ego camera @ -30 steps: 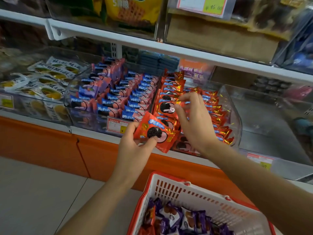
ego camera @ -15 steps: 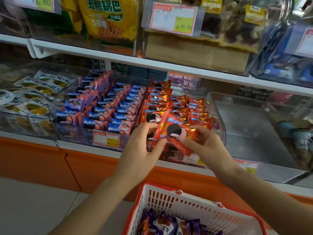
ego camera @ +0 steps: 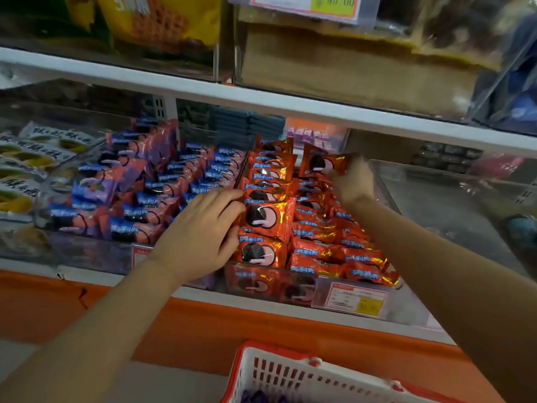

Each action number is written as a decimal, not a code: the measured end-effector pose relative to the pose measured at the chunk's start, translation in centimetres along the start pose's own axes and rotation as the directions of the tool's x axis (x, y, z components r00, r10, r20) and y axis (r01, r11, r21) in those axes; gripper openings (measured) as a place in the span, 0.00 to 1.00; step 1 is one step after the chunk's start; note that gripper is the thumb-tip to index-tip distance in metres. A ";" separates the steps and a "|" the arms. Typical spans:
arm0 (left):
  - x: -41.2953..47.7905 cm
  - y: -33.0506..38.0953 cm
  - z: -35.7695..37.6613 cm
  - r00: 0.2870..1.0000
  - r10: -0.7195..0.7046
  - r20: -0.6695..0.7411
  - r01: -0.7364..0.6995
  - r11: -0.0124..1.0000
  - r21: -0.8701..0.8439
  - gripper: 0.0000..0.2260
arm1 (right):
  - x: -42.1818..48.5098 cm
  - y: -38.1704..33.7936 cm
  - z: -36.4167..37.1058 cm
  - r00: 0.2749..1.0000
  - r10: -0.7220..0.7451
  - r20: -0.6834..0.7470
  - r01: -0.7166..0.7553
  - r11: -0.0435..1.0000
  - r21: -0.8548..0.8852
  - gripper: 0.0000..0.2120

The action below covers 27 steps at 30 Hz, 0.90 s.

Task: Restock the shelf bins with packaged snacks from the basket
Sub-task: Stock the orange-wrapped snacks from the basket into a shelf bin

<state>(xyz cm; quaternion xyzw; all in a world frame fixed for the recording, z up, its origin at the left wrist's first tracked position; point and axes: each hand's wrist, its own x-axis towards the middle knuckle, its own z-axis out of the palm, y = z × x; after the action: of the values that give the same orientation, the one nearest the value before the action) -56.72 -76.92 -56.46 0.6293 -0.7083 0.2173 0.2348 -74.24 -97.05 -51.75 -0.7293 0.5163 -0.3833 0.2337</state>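
Pinching a red foil cookie packet (ego camera: 322,164) by its right end, long axis crosswise, the right hand (ego camera: 353,181) holds it over the rear of the clear plastic shelf bin (ego camera: 406,309), centre-right of frame, while the left hand (ego camera: 200,231), fingers extended, braces the front packets (ego camera: 261,219).

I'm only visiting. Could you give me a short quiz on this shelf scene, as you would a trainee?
1. True or false: the right hand holds a red packet over the back of the bin.
2. Where is the basket? A on the upper shelf; B below the bins, at the bottom of the view; C inside a bin.
3. Fill in: the packets that the left hand touches are ____.
Key: 1 true; 2 B; 3 red.
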 end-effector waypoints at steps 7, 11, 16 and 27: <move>-0.3 0.0 0.4 0.999 0.037 -0.023 -0.037 0.999 0.000 0.12 | 2.0 0.0 2.1 1.000 0.003 -0.019 -0.006 0.992 -0.127 0.15; -0.3 -0.1 0.6 0.997 0.048 -0.052 -0.048 0.999 0.003 0.12 | 3.1 -0.3 2.8 0.994 -0.083 0.074 0.091 0.989 -0.116 0.16; -0.4 0.0 0.6 0.995 0.064 -0.075 -0.063 0.998 0.009 0.12 | 4.1 -0.4 3.3 0.993 -0.069 0.092 0.091 0.958 -0.270 0.23; -0.4 0.1 0.5 0.994 0.070 -0.088 -0.067 0.997 0.029 0.11 | 2.8 -0.1 3.3 0.927 -0.304 0.221 0.375 0.775 -0.508 0.15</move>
<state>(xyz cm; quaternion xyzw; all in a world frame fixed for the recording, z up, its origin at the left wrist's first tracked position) -56.77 -76.91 -57.12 0.5973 -0.7155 0.2620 0.2503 -71.06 -99.83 -52.73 -0.8690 0.4471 -0.2108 -0.0229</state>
